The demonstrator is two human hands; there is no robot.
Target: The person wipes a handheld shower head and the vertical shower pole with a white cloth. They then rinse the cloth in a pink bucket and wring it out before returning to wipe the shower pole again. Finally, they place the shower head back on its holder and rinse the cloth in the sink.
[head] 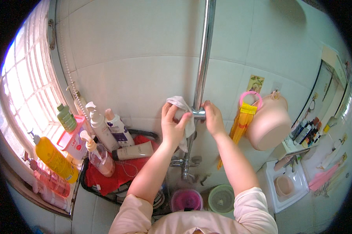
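Note:
A white cloth (190,125) hangs from my left hand (173,122), whose fingers are closed around it just left of a chrome shower rail (204,52). The cloth touches the left side of the chrome bracket (197,113) on the rail. At the bracket's right end is my right hand (213,118), its thumb and fingers around the end; part of the grip is hidden. Below the hands, the rail runs down to a chrome mixer tap (185,166) on the tiled wall.
A black wire basket (89,187) with bottles and a red cloth (101,181) projects at left, beside a window sill of bottles. A yellow strap-like item (240,122) and a beige bucket (268,125) hang at right. Pink (187,200) and green (221,199) basins stand below; a washbasin (300,193) is farther right.

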